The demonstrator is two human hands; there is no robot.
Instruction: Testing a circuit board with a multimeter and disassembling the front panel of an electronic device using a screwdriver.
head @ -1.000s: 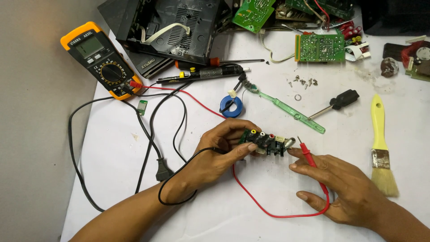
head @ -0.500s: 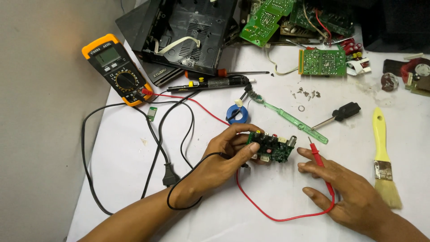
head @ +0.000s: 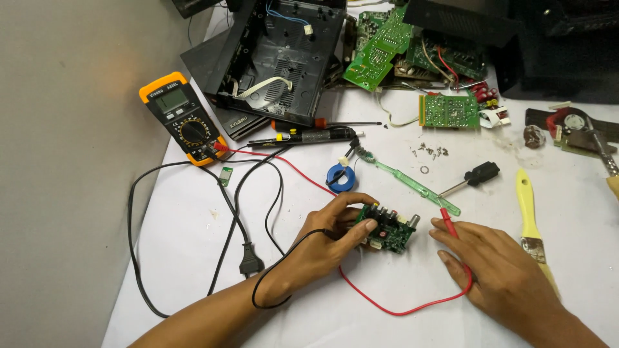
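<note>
Pinching the board (head: 387,229) in your left hand (head: 325,241), you've tipped it face-up since a second ago; your right hand (head: 500,274) lies spread on the red probe (head: 447,219), beside the board; jacks now exposed for probing, I'd judge.
</note>
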